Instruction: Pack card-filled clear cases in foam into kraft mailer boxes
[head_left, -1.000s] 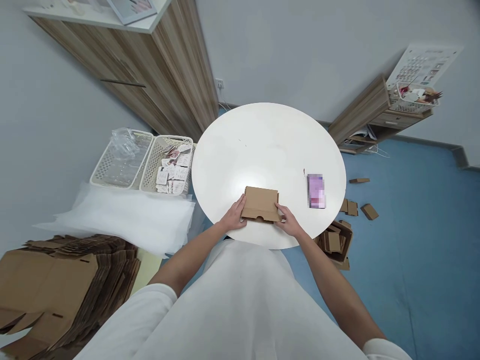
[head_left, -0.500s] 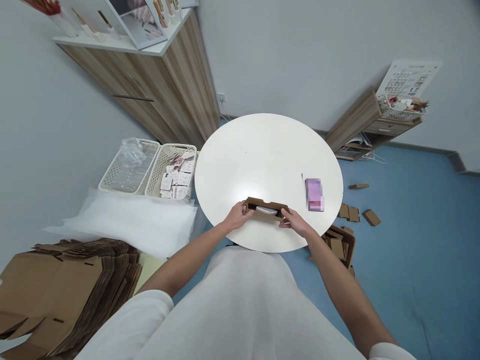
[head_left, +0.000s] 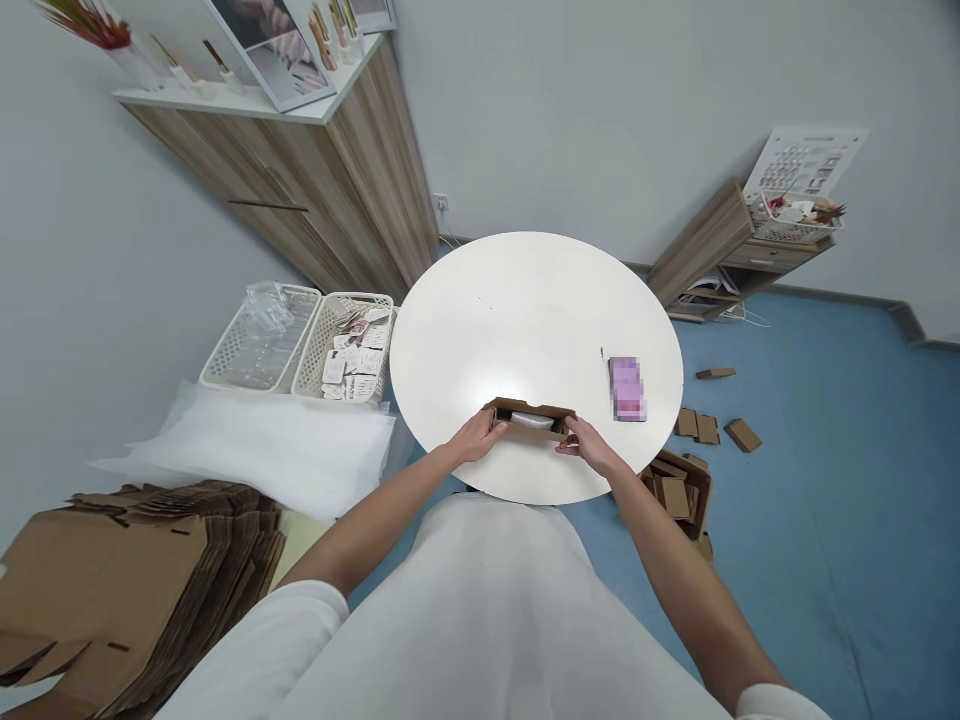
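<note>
A small brown cardboard box [head_left: 517,430] is held between both hands near the front edge of the round white table [head_left: 525,300]. Inside its opening lies a pale wrapped item [head_left: 532,420]. My left hand [head_left: 478,437] grips the box's left end, thumb along its near side. At the right end, my right hand [head_left: 586,443] has its fingers closed on the box. A purple and pink packet [head_left: 627,388], its surface pixelated, lies on the table to the right.
White baskets [head_left: 262,335] with clear bags and printed cards [head_left: 352,365] stand left of the table, above white sheets [head_left: 262,450]. Flat cardboard [head_left: 112,580] is stacked at lower left. Small boxes [head_left: 743,435] and a carton of them [head_left: 697,500] are on the floor at right.
The view has shifted slightly. Both hands still hold the box in nearly the same place, with the pale item inside.
</note>
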